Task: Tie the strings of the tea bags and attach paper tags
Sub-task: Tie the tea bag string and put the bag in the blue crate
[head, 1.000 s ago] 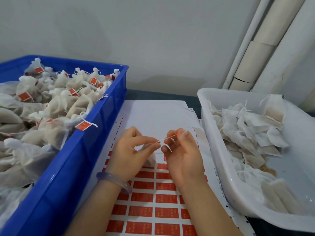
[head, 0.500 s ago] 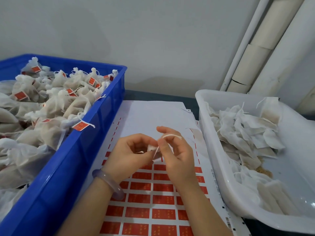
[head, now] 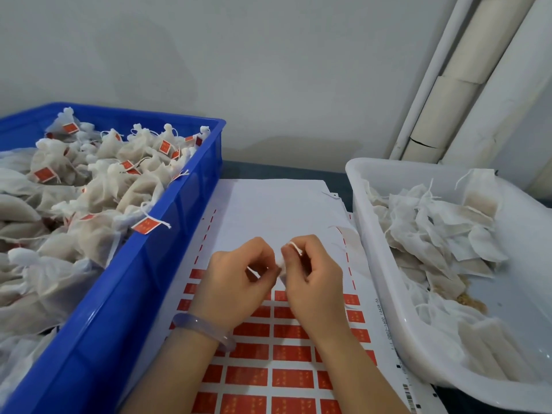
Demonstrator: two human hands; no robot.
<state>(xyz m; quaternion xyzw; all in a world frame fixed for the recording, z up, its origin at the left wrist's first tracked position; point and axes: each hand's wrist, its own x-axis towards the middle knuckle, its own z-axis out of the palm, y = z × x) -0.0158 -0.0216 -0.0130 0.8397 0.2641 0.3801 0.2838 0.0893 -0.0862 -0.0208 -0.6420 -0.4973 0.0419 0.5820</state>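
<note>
view=head | faces=forward, down | range=close above sticker sheet (head: 268, 210) | single view

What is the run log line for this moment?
step: tying string | left hand: pinches string | right hand: pinches string | tea bag: between both hands

A plain pale wall (head: 268, 70) fills the back. At the right, a thin white pipe (head: 430, 79) runs up beside a fat cream pipe (head: 445, 115). The surface (head: 283, 171) is dark blue-grey.

Bare forearms, translucent lilac bangle (head: 203, 330), left wrist
</note>
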